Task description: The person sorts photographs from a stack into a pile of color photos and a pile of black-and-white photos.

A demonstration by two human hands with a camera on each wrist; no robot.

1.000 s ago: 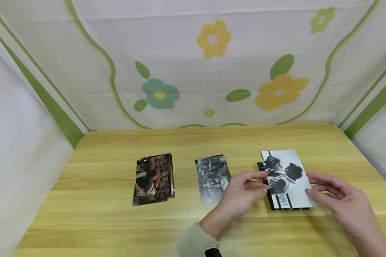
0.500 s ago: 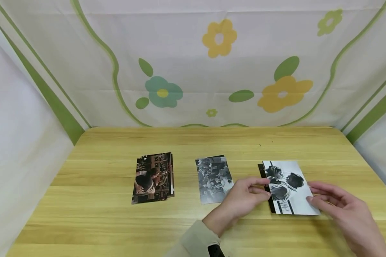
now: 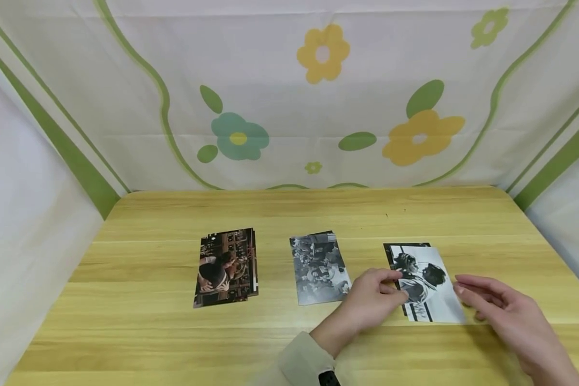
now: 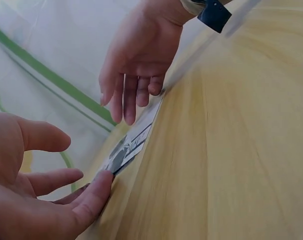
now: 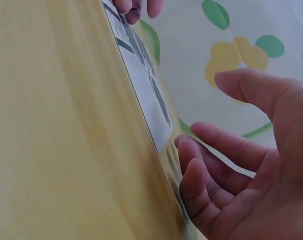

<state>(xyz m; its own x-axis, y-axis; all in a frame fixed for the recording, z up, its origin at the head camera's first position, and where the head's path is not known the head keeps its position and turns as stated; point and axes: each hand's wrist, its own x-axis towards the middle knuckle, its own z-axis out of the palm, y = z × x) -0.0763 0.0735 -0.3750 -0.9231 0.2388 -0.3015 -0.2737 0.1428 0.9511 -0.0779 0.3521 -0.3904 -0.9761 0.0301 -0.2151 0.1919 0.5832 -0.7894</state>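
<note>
A black-and-white photo card [image 3: 434,300] of two people lies on the table's right side, over darker cards [image 3: 405,245] whose edges show at its top and left. My left hand [image 3: 373,300] touches its left edge with the fingertips; in the left wrist view the thumb stands apart from the fingers [image 4: 94,195]. My right hand [image 3: 511,319] is just beyond the card's right edge, fingers loosely bent and holding nothing. The right wrist view shows that hand [image 5: 241,170] beside the card's corner [image 5: 159,132].
A grey crowd photo [image 3: 318,273] tops a small pile in the middle, close to my left hand. Farther left lies a pile topped by a dark brown photo [image 3: 227,268]. Behind the wooden table [image 3: 173,343] hangs a white flowered cloth [image 3: 280,96].
The black-and-white card has come down toward me onto the darker cards, whose top edge now shows. My right fingers have let go of its right edge; the left hand stays at its left edge.
</note>
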